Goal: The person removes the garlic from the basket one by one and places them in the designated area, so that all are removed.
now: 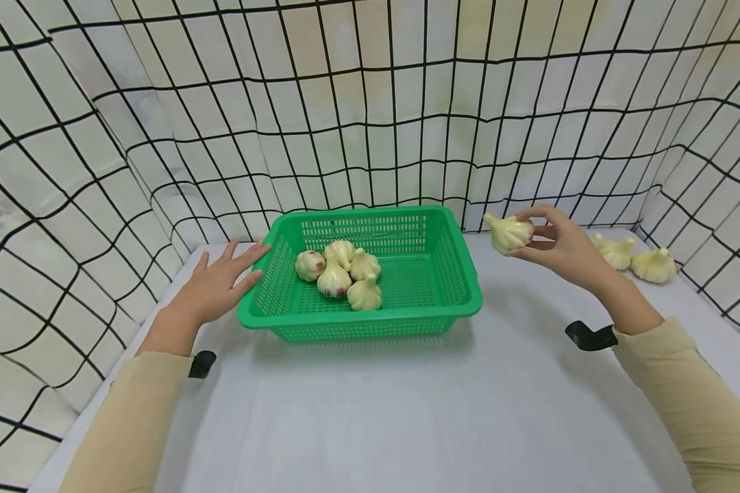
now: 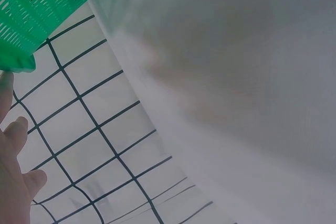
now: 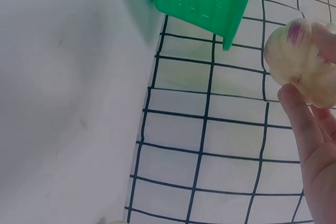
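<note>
A green plastic basket [image 1: 370, 327] stands on the white table with several garlic bulbs [image 1: 334, 277] grouped in its left half. Right of the basket, my right hand [image 1: 561, 248] pinches one garlic bulb [image 1: 509, 234] between thumb and fingers, held above the table. Purple streaks show on that garlic bulb [image 3: 294, 59] in the right wrist view. My left hand [image 1: 217, 282] lies with fingers spread at the basket's left rim, fingertips touching it. In the left wrist view, a finger meets the corner of the basket [image 2: 21, 61].
More garlic bulbs [image 1: 654, 266] lie on the table at the far right, partly behind my right wrist. A black wire grid [image 1: 395, 123] over white sheeting encloses the back and both sides. Black straps [image 1: 592, 337] stick out at both wrists.
</note>
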The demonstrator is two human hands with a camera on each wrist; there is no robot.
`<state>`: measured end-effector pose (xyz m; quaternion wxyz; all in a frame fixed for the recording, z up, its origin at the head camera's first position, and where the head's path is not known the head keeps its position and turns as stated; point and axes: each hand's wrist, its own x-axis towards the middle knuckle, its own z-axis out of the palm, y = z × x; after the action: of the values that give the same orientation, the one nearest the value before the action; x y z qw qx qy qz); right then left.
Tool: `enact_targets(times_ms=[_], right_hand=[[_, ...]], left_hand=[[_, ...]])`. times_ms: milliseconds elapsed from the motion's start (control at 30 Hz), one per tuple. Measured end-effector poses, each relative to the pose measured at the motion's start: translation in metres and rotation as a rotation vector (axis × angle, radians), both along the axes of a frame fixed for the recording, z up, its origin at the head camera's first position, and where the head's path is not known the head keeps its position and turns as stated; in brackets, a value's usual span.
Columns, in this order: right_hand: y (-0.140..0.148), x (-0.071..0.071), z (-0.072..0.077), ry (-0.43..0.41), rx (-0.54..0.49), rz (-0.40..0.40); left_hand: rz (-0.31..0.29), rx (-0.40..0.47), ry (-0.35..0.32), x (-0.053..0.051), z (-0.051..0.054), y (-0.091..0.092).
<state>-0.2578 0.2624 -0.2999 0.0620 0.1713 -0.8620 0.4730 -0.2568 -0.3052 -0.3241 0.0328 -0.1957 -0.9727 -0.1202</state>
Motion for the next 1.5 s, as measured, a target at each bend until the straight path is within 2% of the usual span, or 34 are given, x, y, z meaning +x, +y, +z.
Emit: enact_targets(times_ms=[267, 500, 667, 1000, 1300, 1500], right_hand=[[0.015, 0.001, -0.006, -0.026, -0.009, -0.025], [0.032, 0.003, -0.014, -0.026, -0.054, -0.013], [0.045, 0.002, -0.022, -0.036, -0.045, 0.007], [0.06, 0.003, -0.027, -0.085, -0.037, -0.007], [0.077, 0.004, -0.034, -0.005, 0.021, 0.015], [0.086, 0.004, -0.039, -0.01, 0.074, -0.007]], left_hand=[[-0.008, 0.023, 0.017, -0.001, -0.002, 0.0], [0.002, 0.007, -0.003, 0.0, 0.0, 0.001], [0.005, 0.007, -0.012, 0.001, 0.0, 0.001], [0.004, 0.002, -0.012, 0.001, 0.001, 0.001], [-0.002, 0.004, -0.001, 0.0, 0.001, 0.001], [-0.009, 0.014, 0.001, -0.002, -0.001, 0.0]])
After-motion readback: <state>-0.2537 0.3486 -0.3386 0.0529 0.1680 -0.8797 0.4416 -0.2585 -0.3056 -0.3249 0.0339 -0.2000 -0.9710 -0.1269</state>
